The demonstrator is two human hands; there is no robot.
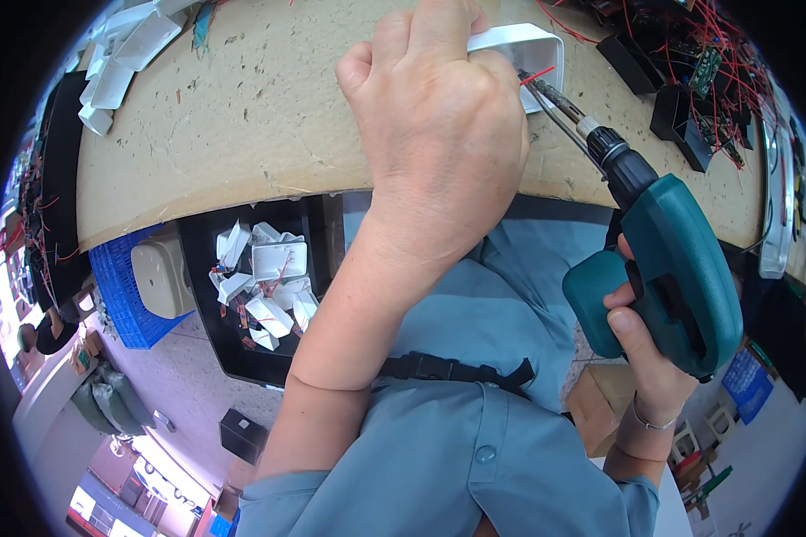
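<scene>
Right hand (651, 351) wraps the green soldering gun (685, 255), right of frame. Left hand (443, 116) curls at the white casing (530, 49), upper centre; I cannot tell its pinch from here. Casing: probably light, stiff; hold outer walls. Gun: likely heavier; hold handle only.

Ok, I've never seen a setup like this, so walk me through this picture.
There is no machine here: the grips are a person's bare hands. The one picture comes from a head-worn fisheye camera looking down, so straight edges bend. The right grip holds a green pistol-shaped tool, its slim front end at a white plastic box. The left grip is at that box, partly covering it. On the tan tabletop lie more white boxes at the left and black boxes with red wires at the right.
</scene>
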